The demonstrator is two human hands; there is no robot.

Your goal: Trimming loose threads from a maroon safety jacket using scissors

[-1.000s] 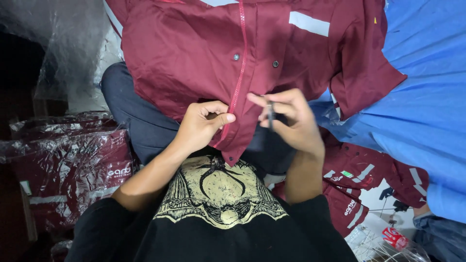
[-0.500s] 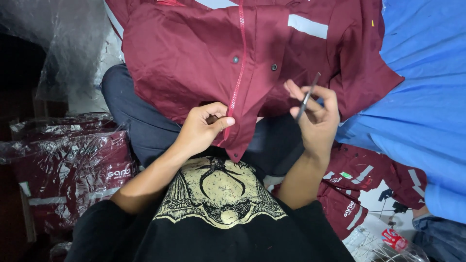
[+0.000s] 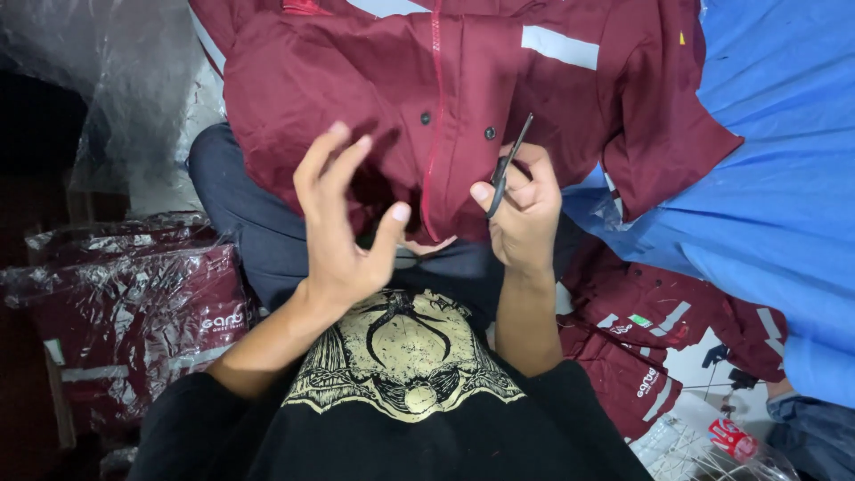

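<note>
right hand (image 3: 525, 214) pinched small snips (image 3: 506, 169) blades-up at 12, clear of the cloth, left hand (image 3: 343, 223) hung open and empty over the maroon jacket (image 3: 374, 98) spread across the lap.

Near left: clear plastic bag (image 3: 134, 321) holding folded maroon garments with white stripes. Near right: small green label (image 3: 639, 320) on a maroon garment (image 3: 659, 347)

Maroon jacket (image 3: 374, 98) with red zipper and grey reflective strips spread over the lap, left hand (image 3: 343, 223) open with fingers splayed just before it, right hand (image 3: 525, 209) gripping small dark scissors (image 3: 508, 169) pointing up, blue fabric (image 3: 784, 196) at right, plastic-wrapped maroon garments (image 3: 134, 312) at left
</note>
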